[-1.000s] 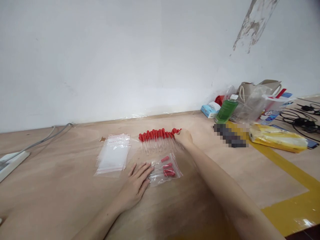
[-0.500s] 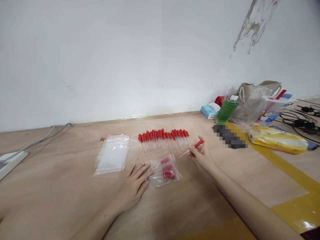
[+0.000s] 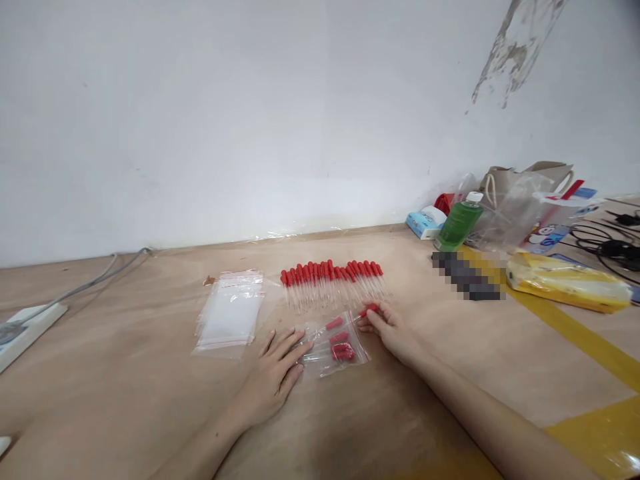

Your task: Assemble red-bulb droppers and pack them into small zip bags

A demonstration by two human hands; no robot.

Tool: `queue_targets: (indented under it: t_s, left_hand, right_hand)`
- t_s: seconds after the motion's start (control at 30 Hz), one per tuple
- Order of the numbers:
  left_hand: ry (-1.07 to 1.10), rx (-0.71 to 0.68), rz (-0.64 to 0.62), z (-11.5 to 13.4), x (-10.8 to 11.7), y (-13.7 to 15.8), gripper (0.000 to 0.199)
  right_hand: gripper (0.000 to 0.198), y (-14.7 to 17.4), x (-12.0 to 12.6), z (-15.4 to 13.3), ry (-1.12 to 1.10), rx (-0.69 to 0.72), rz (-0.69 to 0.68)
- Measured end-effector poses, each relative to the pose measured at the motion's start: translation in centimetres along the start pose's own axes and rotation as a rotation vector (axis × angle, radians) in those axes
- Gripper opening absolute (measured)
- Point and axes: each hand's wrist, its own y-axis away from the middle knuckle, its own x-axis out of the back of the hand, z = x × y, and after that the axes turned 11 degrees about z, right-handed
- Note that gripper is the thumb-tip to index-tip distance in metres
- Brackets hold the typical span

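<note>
A clear zip bag (image 3: 324, 365) lies on the table with several red-bulbed droppers (image 3: 342, 351) inside, its mouth facing right. My left hand (image 3: 274, 373) rests flat on the bag's left end, fingers spread. Between thumb and fingers, my right hand (image 3: 393, 328) pinches a dropper (image 3: 369, 310) by its red bulb. The thin tip of that dropper points left, at the bag's mouth; whether it is inside the opening I cannot tell. Just beyond the bag, a row of loose droppers (image 3: 330, 270) lies with red bulbs toward the wall.
A stack of flat zip bags (image 3: 230, 313) lies at left, near a power strip (image 3: 35, 330) with a grey cable. At right are a green bottle (image 3: 458, 225), a blue tissue pack (image 3: 424, 224), a yellow pack (image 3: 567, 283), a pixelated dark object (image 3: 467, 275) and black cables (image 3: 607, 247).
My right hand has moved left and slightly down, bringing the dropper from beside the row to the bag's mouth. My left hand stays on the bag. The view has shifted slightly.
</note>
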Motion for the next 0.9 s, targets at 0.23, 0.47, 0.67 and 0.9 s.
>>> queue_targets:
  t_s: [0.23,0.47,0.67,0.9]
  left_hand:
    - [0.002,0.003,-0.001,0.1,0.1,0.0,0.041]
    - [0.024,0.02,-0.012,0.2,0.1,-0.1,0.044]
    - [0.006,0.027,-0.022,0.2,0.0,0.0,0.044]
    - [-0.006,0.012,-0.037,0.3,0.2,-0.1,0.041]
  right_hand:
    - [0.026,0.2,-0.3,-0.3,0.337,0.219,-0.037]
    - [0.015,0.1,-0.9,0.5,0.573,0.374,-0.019]
    - [0.018,0.3,-1.3,0.4,0.533,0.513,-0.098]
    - [0.028,0.3,-1.3,-0.6,0.416,0.306,-0.106]
